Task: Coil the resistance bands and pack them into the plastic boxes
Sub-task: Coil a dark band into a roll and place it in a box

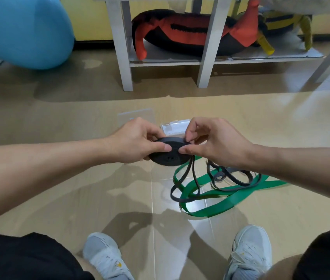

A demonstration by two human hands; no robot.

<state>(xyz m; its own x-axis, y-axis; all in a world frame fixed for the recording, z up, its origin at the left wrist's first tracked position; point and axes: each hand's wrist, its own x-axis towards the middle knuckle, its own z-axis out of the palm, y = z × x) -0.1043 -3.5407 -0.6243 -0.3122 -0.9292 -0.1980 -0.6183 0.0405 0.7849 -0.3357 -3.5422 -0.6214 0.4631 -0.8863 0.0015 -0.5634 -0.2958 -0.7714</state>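
A black resistance band is wound into a flat coil [169, 156] held above the floor. My left hand [137, 140] grips the coil's left side, thumb on top. My right hand [210, 140] pinches the coil's right edge, where the loose black tail [186, 184] hangs down to the floor. A green resistance band [226, 199] lies loose on the tiles under and right of my hands, tangled with more black band [228, 176]. Two clear plastic boxes sit on the floor just beyond my hands: one [135, 116] at the left, the other [173, 127] partly hidden behind my right fingers.
A white wooden shelf unit [125, 57] stands ahead, with red-and-black [180, 33] and yellow-and-black [281, 23] weight bags on its lower board. A blue exercise ball [22, 31] rests at the far left. My grey shoes [105, 257] are at the bottom.
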